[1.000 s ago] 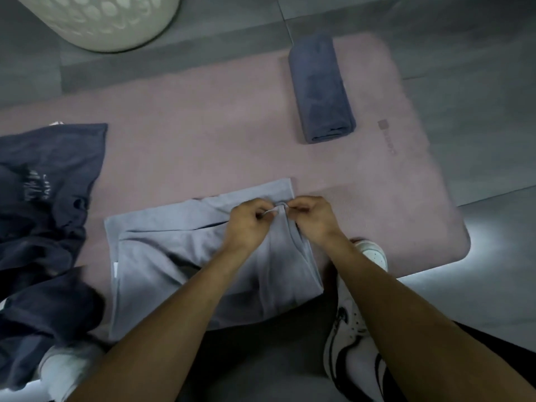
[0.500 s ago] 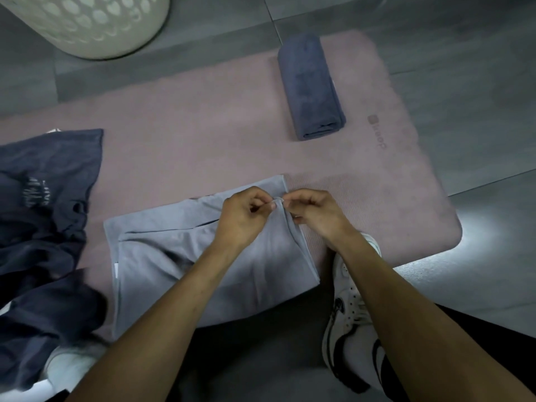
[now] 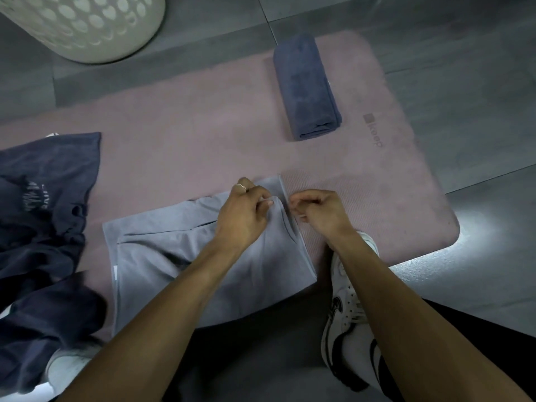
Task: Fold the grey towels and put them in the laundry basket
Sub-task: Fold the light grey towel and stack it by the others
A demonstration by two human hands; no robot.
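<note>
While a white sneaker with black stripes stood nearest the camera at the edge of the pink foam mat, the light grey towel lay half folded and wrinkled on the mat's near side. Upon its far right corner the left hand pinched a fold of cloth between thumb and curled fingers, and the right hand, fingers curled, pinched the towel's right hem just beside it. A dark navy garment lay crumpled to the left. Farther off, a darker grey towel folded into a long bundle rested on the mat, and the cream perforated plastic laundry basket stood beyond on the grey tiled floor.
</note>
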